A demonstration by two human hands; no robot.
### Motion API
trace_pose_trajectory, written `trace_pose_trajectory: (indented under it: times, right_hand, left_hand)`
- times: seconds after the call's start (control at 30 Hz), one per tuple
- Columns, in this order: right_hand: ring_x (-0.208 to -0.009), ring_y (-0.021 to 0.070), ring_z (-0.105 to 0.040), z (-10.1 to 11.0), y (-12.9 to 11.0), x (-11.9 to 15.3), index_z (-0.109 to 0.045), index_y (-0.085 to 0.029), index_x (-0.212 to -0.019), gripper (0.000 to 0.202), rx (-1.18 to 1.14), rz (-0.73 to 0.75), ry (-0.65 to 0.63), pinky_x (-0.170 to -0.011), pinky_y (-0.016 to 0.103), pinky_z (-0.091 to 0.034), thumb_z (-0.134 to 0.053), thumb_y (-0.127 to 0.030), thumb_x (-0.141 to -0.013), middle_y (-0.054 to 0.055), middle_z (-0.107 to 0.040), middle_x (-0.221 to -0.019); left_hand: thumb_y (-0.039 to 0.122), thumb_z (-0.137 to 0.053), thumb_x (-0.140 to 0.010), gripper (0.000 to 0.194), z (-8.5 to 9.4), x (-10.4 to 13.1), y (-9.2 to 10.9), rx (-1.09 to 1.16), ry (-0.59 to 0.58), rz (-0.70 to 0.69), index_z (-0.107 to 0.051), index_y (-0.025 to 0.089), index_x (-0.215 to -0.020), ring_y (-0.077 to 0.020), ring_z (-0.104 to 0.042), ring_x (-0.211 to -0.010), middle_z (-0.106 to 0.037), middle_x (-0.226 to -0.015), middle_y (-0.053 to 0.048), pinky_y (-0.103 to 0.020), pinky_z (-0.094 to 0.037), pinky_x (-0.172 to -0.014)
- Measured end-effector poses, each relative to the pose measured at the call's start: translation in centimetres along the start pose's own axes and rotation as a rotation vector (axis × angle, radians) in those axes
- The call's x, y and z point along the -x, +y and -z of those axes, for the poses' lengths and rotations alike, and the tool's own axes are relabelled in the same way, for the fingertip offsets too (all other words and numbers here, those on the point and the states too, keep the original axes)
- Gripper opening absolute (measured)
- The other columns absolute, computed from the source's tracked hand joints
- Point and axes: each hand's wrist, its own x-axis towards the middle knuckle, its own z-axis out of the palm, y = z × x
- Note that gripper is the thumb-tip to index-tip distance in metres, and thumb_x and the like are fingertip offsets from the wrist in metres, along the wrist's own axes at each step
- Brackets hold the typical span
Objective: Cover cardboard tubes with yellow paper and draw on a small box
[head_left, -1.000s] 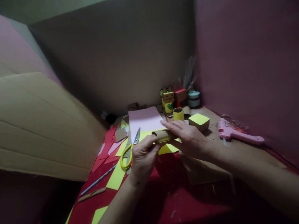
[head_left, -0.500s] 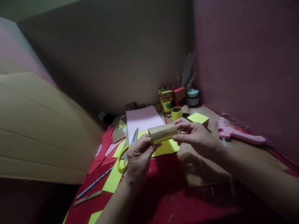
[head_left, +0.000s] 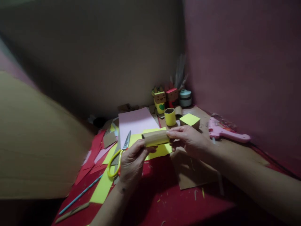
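Note:
A brown cardboard tube (head_left: 155, 138) is held level above the table, its open end toward the left. My left hand (head_left: 133, 158) is closed on the tube's left end, thumb below and fingers partly hidden. At the other end, my right hand (head_left: 184, 138) pinches the tube between thumb and fingers. Yellow paper (head_left: 161, 152) lies below the tube. Scissors (head_left: 117, 160) with yellow handles lie beside my left hand, blades pointing away. Just beyond my right hand stand a short yellow-covered tube (head_left: 170, 117) and a cardboard box with a yellow top (head_left: 190, 119).
Two animal-faced paper figures, one yellow (head_left: 160, 102) and one red (head_left: 172, 95), stand at the back near a lidded blue jar (head_left: 185, 98). A pink glue gun (head_left: 227, 133) lies right. Left are red paper scraps (head_left: 90, 160) and a blue pencil (head_left: 81, 194). Large cardboard (head_left: 35, 141) rises left.
The view has swung slightly right, so everything sits further left. My right hand's fingers have closed more firmly over the tube's right end; the tube has flattened or turned a little.

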Motion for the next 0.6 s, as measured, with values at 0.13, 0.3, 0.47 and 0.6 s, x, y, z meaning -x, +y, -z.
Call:
trace_pose_trajectory:
  times: [0.13,0.3,0.47,0.6]
  right_hand:
    - [-0.078,0.0196,-0.059,3.5,-1.8,2.3,-0.066,-0.019,-0.104,0.027,0.488,0.274,0.225,-0.066,0.036,-0.05,-0.057,-0.029,-0.08,0.008,-0.064,-0.092]
    - [-0.106,0.0366,-0.053,11.8,-1.2,6.5,-0.06,-0.01,-0.116,0.042,1.565,0.278,0.553,-0.084,0.051,-0.045,-0.047,-0.017,-0.077,0.02,-0.06,-0.113]
    - [-0.089,0.034,-0.058,16.0,0.6,6.8,-0.051,-0.007,-0.129,0.052,1.83,0.038,0.439,-0.075,0.044,-0.047,-0.044,-0.013,-0.078,0.022,-0.064,-0.106]
    - [-0.089,0.0327,-0.056,15.9,0.8,6.0,-0.05,-0.005,-0.13,0.053,1.913,0.022,0.418,-0.078,0.04,-0.047,-0.044,-0.015,-0.079,0.022,-0.061,-0.113]
  left_hand:
    - [0.013,-0.07,-0.073,0.014,0.2,-0.1,-0.5,-0.062,0.069,-0.069,-0.073,0.024,-0.082,-0.0131,-0.066,-0.075,-0.071,-0.079,0.001,-0.021,-0.056,-0.07]
    - [0.004,-0.063,-0.073,0.028,0.3,-0.1,-0.9,-0.108,0.049,-0.208,-0.071,0.026,-0.089,-0.0118,-0.065,-0.076,-0.07,-0.082,0.004,-0.02,-0.054,-0.07]
    - [0.004,-0.058,-0.074,0.026,-0.2,0.2,-0.7,-0.135,0.056,-0.182,-0.07,0.023,-0.088,-0.0128,-0.063,-0.073,-0.067,-0.079,0.002,-0.022,-0.052,-0.067]
    - [0.005,-0.059,-0.074,0.024,-0.3,0.4,-1.0,-0.059,0.07,-0.122,-0.07,0.021,-0.088,-0.0132,-0.062,-0.075,-0.066,-0.079,0.001,-0.022,-0.052,-0.069]
